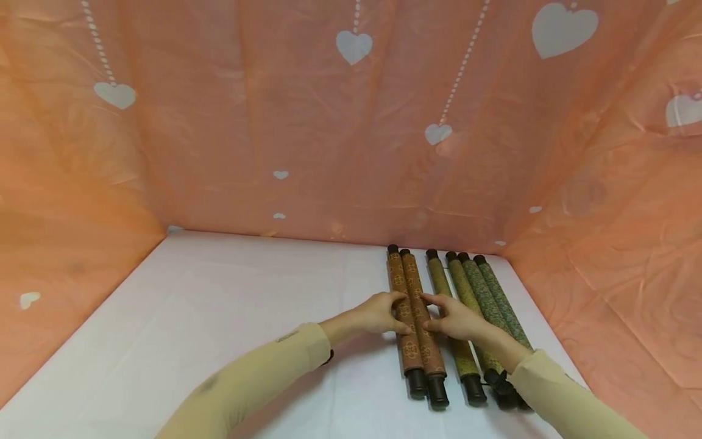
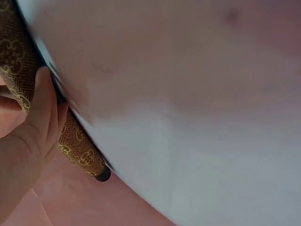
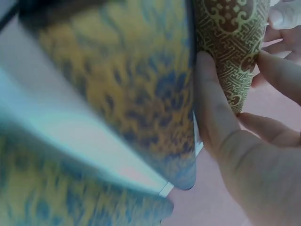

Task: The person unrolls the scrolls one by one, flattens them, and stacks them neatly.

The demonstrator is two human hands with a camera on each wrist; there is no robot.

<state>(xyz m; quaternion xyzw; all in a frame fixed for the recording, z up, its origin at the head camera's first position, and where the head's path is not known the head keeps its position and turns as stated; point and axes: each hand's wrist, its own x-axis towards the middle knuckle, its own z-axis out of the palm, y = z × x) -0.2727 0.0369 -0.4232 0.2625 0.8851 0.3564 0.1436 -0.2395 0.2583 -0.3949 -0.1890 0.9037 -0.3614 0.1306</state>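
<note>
Two brown scrolls with gold medallion patterns and black end knobs lie side by side on the white cloth in the head view, the left brown scroll [image 1: 397, 280] against the right brown scroll [image 1: 413, 281]. From the left, my left hand [image 1: 378, 312] grips the left one around its middle, thumb near and fingers beyond. My right hand [image 1: 457, 320] pinches the right one from its other side. In the left wrist view, the left hand's fingers [image 2: 43, 94] lie along the patterned brown roll [image 2: 84, 150]. The right wrist view shows the right thumb and fingers on brown patterned fabric [image 3: 233, 56].
Right of the brown pair lie two yellow-green scrolls, one nearer [image 1: 439, 274] and one beyond [image 1: 459, 277], then two green scrolls, one inner [image 1: 478, 283] and one outer [image 1: 500, 296]. The right forearm passes over them. An orange curtain [image 1: 307, 134] with hearts borders the white cloth [image 1: 247, 280].
</note>
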